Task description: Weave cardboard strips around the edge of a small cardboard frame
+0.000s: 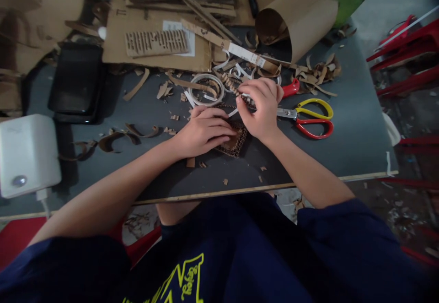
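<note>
My left hand (202, 131) lies palm down on a small brown corrugated cardboard piece (236, 143) on the dark table (350, 129), fingers pressed flat over it. My right hand (262, 108) is closed in a pinch on a narrow corrugated cardboard strip (229, 83) that runs up and to the left from the piece. Both hands sit close together near the table's middle. Most of the cardboard piece is hidden under my hands.
Scissors with yellow and red handles (313, 117) lie just right of my right hand. White tape rings (206, 90), cardboard scraps, a flat cardboard sheet (151, 42) and a rolled cardboard tube (298, 19) crowd the back. A black case (77, 81) and white box (27, 154) stand left.
</note>
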`<state>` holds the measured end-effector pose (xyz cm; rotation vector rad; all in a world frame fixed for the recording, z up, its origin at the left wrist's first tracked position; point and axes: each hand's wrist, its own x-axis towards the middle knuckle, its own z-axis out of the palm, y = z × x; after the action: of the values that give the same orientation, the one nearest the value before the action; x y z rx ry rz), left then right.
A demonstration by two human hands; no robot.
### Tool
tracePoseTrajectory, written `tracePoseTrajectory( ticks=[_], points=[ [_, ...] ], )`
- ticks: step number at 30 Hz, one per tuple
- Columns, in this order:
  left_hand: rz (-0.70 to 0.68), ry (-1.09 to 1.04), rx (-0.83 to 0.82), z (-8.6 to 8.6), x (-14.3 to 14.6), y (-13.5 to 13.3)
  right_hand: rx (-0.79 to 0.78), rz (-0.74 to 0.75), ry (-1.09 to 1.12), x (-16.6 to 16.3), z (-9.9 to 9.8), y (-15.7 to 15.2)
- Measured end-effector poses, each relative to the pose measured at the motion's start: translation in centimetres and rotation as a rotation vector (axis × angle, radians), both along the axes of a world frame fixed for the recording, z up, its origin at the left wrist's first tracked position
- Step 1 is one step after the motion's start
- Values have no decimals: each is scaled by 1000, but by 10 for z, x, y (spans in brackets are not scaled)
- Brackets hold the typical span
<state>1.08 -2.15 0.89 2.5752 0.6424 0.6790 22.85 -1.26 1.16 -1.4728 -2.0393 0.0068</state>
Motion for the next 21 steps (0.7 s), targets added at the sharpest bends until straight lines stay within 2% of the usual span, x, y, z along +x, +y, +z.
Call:
tracePoseTrajectory(
  ticks=[6, 10, 15, 17, 19, 21],
  points=[
    [10, -23, 65, -5, -1, 2, -20, 102, -32, -7, -4, 1],
    [14, -117, 82, -2, 2, 1, 1, 154, -19, -11, -6, 1],
    [108, -348, -40, 10, 4, 0, 5, 151, 17, -11, -6, 0],
    [214, -445, -51, 11, -1, 4, 12, 154, 26, -12, -5, 0],
    [426, -499, 30, 9, -11, 12, 31, 150, 32, -11, -4, -1],
    [618, -452, 132, 3, -23, 22, 76, 122, 61, -10, -2, -1]
  ],
)
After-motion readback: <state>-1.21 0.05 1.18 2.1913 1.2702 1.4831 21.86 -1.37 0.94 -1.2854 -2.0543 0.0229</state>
